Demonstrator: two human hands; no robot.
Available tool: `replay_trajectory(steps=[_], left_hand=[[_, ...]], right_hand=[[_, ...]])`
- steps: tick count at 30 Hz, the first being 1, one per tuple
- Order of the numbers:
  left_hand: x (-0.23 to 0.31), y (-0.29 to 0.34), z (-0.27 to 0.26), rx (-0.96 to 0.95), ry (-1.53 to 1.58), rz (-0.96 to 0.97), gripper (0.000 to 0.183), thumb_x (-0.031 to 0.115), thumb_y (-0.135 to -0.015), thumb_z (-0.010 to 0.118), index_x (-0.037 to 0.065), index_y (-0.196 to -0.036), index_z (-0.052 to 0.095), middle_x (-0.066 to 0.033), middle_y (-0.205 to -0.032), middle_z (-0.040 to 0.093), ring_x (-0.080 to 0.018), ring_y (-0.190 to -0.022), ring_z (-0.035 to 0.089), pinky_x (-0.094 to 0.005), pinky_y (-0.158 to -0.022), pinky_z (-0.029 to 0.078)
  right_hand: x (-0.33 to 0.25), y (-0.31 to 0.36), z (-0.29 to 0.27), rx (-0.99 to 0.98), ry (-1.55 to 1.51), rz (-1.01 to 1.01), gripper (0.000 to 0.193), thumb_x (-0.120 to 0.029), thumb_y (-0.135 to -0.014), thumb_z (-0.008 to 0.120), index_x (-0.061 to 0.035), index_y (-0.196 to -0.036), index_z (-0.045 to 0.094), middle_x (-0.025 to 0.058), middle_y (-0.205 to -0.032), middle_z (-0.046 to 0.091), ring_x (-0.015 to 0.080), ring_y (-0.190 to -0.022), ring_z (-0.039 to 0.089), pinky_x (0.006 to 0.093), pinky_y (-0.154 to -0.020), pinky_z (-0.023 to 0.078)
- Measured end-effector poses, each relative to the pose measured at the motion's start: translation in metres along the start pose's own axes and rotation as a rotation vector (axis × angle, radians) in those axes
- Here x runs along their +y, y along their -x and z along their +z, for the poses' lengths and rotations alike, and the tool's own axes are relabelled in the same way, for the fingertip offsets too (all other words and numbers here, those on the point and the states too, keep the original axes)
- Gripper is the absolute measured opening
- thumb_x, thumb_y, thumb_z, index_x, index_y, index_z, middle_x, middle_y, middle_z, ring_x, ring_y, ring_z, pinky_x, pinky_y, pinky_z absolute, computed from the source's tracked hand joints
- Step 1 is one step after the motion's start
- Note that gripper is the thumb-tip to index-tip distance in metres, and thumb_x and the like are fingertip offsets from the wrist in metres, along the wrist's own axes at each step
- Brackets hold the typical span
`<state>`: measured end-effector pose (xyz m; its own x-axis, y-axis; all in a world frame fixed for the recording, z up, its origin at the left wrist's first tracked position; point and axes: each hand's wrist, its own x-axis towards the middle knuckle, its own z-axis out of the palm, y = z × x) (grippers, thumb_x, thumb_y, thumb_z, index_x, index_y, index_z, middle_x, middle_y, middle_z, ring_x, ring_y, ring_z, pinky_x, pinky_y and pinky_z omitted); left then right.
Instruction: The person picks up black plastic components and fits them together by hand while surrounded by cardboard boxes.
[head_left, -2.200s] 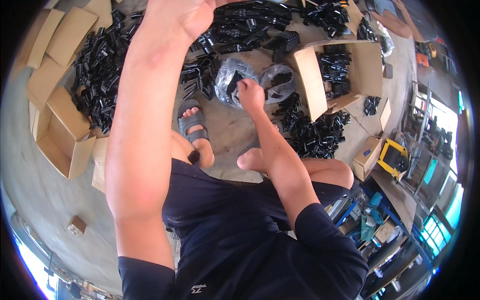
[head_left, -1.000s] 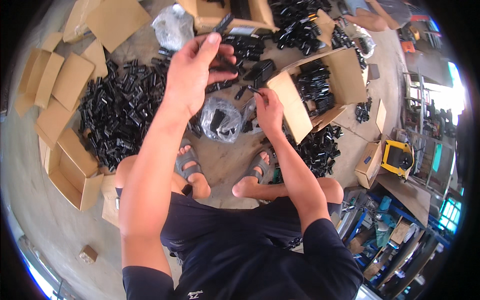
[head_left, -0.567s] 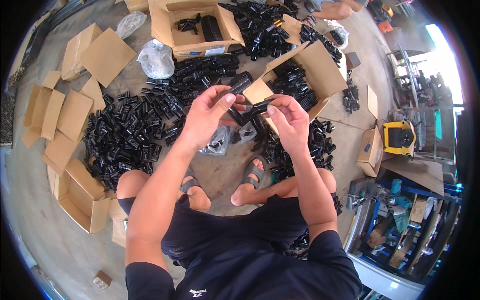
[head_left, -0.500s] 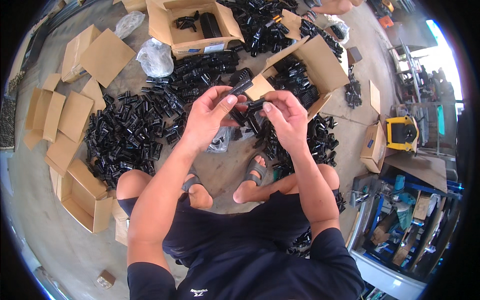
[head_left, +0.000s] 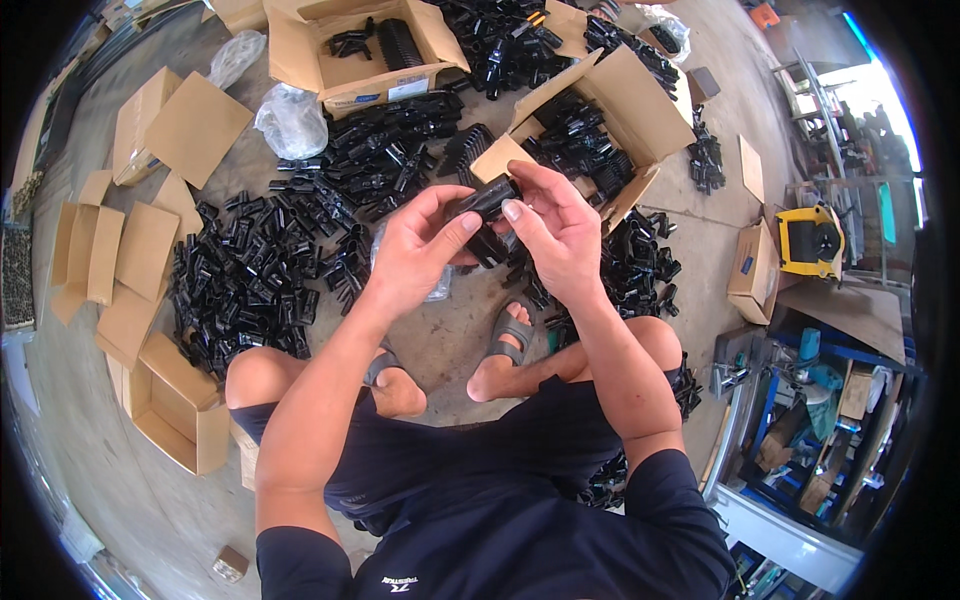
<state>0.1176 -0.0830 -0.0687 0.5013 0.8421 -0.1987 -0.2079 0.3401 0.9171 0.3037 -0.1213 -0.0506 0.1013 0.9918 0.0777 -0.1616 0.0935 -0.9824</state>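
Note:
In front of me, above my feet, my left hand (head_left: 415, 245) is closed round a glossy black tubular part (head_left: 486, 198). My right hand (head_left: 558, 232) pinches the far right end of the same part between thumb and fingers. A second dark section shows just below it, between the hands; whether the two are joined I cannot tell. Beneath and beyond lie heaps of similar black parts, one large pile (head_left: 255, 270) to the left and another (head_left: 385, 145) ahead.
An open carton (head_left: 655, 95) with black parts stands ahead right, another box (head_left: 435, 35) at the far side. Emptied cartons (head_left: 185, 400) line the left. Clear plastic bags (head_left: 292, 122) lie between. At right are a yellow-framed item (head_left: 808, 240) and a blue rack (head_left: 765, 400).
The black piece in my left hand and the one at my right fingers have come together. My right fingers have lifted and opened around the end. The view has shifted slightly.

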Motion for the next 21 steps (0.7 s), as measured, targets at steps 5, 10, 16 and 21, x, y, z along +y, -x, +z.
replay_trajectory(steps=[5, 10, 16, 21], left_hand=[[0.001, 0.000, 0.000, 0.001, 0.026, -0.007, 0.034, 0.017, -0.101, 0.066, 0.003, -0.131, 0.059, -0.0040, -0.108, 0.070, -0.0117, -0.098, 0.069, -0.0299, -0.080, 0.063], [0.003, 0.002, -0.006, -0.004, -0.103, 0.029, 0.035, 0.016, -0.099, 0.069, 0.001, -0.130, 0.061, -0.0043, -0.110, 0.071, -0.0102, -0.098, 0.067, -0.0283, -0.082, 0.061], [0.009, 0.004, -0.005, -0.010, -0.089, 0.023, 0.035, 0.015, -0.098, 0.071, 0.002, -0.129, 0.062, -0.0026, -0.109, 0.071, -0.0080, -0.096, 0.066, -0.0253, -0.080, 0.057], [0.015, 0.009, -0.009, 0.040, -0.148, 0.043, 0.027, 0.009, -0.094, 0.072, 0.000, -0.119, 0.067, 0.0015, -0.096, 0.070, -0.0030, -0.084, 0.062, -0.0203, -0.074, 0.052]], right_hand=[[-0.002, -0.001, 0.003, 0.032, -0.016, 0.016, 0.039, 0.001, -0.098, 0.065, 0.0065, -0.135, 0.054, 0.0088, -0.110, 0.066, 0.0118, -0.099, 0.064, 0.0269, -0.086, 0.057], [-0.002, -0.004, 0.000, -0.063, -0.037, 0.050, 0.039, -0.002, -0.098, 0.066, 0.0075, -0.134, 0.055, 0.0084, -0.111, 0.065, 0.0125, -0.101, 0.064, 0.0279, -0.088, 0.057], [-0.003, -0.004, -0.001, -0.053, -0.109, 0.094, 0.039, -0.002, -0.097, 0.067, 0.0075, -0.133, 0.055, 0.0076, -0.112, 0.065, 0.0127, -0.101, 0.064, 0.0288, -0.089, 0.057], [0.002, -0.003, 0.006, -0.064, -0.126, 0.124, 0.040, -0.004, -0.098, 0.066, 0.0079, -0.135, 0.054, 0.0085, -0.113, 0.066, 0.0128, -0.098, 0.065, 0.0298, -0.088, 0.057]])
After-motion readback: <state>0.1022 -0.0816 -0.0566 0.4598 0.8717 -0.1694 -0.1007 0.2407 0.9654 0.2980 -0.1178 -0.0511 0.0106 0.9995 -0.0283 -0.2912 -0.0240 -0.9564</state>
